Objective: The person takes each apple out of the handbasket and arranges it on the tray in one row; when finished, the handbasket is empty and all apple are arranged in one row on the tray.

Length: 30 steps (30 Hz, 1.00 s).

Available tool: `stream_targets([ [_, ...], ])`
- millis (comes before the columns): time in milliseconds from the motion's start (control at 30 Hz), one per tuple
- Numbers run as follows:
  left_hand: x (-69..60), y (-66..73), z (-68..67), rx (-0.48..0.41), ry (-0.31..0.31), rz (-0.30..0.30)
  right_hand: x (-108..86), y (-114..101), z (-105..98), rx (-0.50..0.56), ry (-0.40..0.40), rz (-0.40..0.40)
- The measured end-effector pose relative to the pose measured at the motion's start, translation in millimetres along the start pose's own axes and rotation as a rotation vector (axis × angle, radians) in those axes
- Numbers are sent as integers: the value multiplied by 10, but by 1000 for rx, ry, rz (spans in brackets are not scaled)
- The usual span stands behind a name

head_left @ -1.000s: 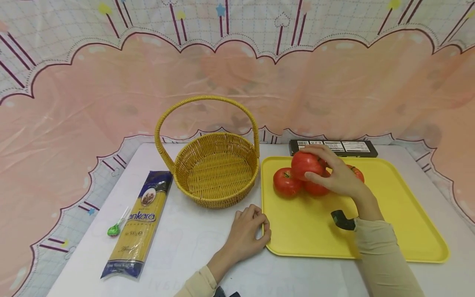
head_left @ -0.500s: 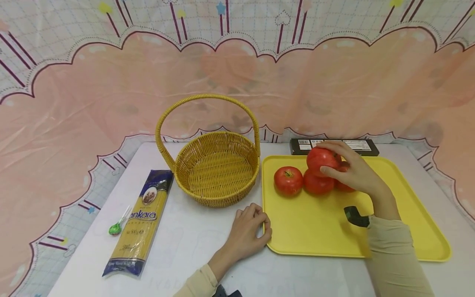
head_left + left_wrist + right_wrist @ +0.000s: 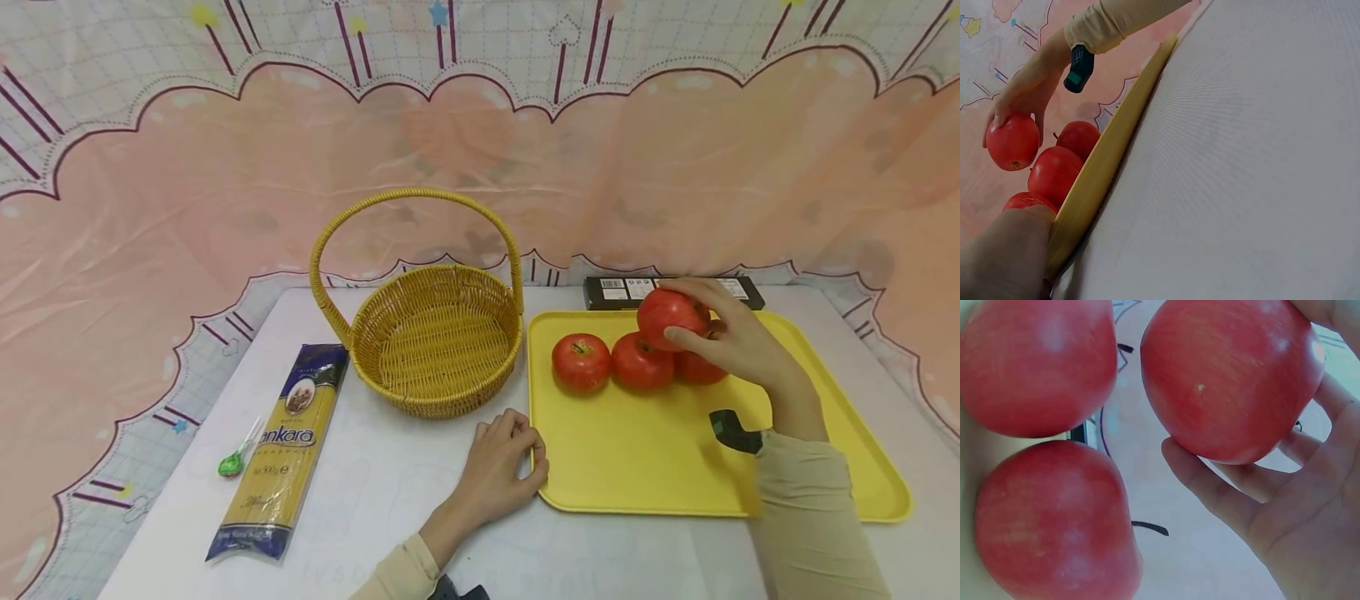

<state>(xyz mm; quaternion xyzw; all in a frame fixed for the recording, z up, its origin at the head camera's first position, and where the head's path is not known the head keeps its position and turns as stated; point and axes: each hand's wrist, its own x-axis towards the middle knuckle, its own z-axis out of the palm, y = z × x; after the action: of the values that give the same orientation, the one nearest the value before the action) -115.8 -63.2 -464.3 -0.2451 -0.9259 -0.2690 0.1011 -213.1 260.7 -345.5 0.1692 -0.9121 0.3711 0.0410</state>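
My right hand (image 3: 742, 337) holds a red apple (image 3: 667, 318) above the yellow tray (image 3: 645, 467), its fingers and thumb curled round the fruit. In the right wrist view that held apple (image 3: 1229, 375) hangs apart from two others. Three more apples sit in a row on the tray: a left one (image 3: 581, 363), a middle one (image 3: 642, 362), and a right one (image 3: 699, 369) partly hidden by the hand. My left hand (image 3: 498, 467) grips the tray's left edge with bent fingers. The left wrist view shows the tray's rim (image 3: 1104, 169) beside that hand.
A wicker basket (image 3: 442, 350) with a tall handle stands left of the tray. Further left lie a spaghetti packet (image 3: 281, 454) and a green lollipop (image 3: 231, 464). Behind the tray lies a black box (image 3: 611, 293); a patterned curtain (image 3: 450, 167) hangs behind the table.
My right hand has moved to the right and slightly up with the apple, from above the left and middle apples to above the middle and right ones. My left hand has stayed put.
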Motion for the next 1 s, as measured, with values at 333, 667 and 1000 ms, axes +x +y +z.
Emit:
stream_targets([
  [333, -56, -49, -42, -26, 34, -7, 10, 58, -32, 2, 46, 61],
  [667, -15, -36, -18, -19, 43, 13, -104, 222, -222, -8, 160, 78],
  [1000, 1, -18, 26, -16, 52, 27, -191, 379, -363, 5, 208, 133],
])
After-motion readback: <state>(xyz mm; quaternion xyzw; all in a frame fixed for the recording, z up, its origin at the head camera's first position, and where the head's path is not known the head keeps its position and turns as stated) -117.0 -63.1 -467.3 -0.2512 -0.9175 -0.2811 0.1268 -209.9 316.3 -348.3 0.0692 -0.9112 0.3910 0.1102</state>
